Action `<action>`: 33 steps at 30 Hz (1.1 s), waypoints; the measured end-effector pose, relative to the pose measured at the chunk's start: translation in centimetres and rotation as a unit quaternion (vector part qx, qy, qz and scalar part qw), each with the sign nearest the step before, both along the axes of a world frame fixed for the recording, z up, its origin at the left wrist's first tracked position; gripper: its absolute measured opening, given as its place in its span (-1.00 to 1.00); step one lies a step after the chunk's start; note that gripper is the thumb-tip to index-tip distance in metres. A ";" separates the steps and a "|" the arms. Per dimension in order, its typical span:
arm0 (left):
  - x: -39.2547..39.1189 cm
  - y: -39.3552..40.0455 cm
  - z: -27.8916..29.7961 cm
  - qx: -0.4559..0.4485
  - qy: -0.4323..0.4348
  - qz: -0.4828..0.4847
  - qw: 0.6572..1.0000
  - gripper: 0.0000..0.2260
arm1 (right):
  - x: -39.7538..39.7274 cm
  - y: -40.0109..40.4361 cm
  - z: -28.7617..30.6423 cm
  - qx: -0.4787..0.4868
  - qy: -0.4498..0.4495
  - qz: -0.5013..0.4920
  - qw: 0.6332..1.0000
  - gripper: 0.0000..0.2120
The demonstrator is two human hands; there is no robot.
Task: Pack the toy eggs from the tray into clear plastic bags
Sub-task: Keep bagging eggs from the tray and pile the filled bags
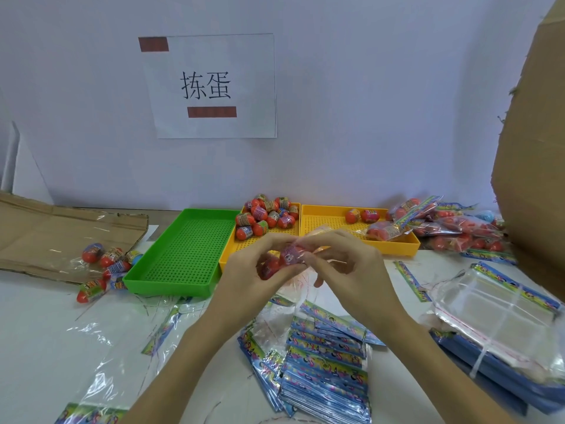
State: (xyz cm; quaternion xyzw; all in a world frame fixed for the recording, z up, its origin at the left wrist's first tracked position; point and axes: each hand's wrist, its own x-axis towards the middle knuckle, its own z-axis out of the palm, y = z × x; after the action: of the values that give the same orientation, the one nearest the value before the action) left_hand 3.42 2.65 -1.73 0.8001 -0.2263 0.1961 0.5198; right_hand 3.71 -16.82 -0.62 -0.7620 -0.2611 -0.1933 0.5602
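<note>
My left hand (255, 267) grips red toy eggs (289, 255) above the table's middle. My right hand (345, 261) pinches a clear plastic bag (318, 235) around them. A yellow tray (241, 249) behind my hands holds a heap of red toy eggs (266, 215). A second yellow tray (400, 240) to its right holds two loose eggs (362, 215) and a filled bag (385, 231). Empty clear bags with blue printed headers (327, 356) lie stacked under my forearms.
An empty green tray (159, 270) stands left of the yellow ones. Loose eggs (104, 264) lie on cardboard at far left. Filled bags (458, 231) pile up at the back right beside a cardboard box (532, 148). A bundle of clear bags (501, 325) lies at right.
</note>
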 end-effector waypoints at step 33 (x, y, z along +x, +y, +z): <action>0.1 0.2 -0.2 -0.029 0.064 0.007 0.997 -0.60 | -0.2 0.0 -0.4 -0.178 -0.010 0.001 0.984 -0.81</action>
State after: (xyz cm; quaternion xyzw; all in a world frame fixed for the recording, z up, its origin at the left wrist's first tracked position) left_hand 3.57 2.86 -1.89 0.7970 -0.1814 0.1544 0.5550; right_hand 3.56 -16.85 -1.02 -0.8471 -0.2976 -0.1514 0.4134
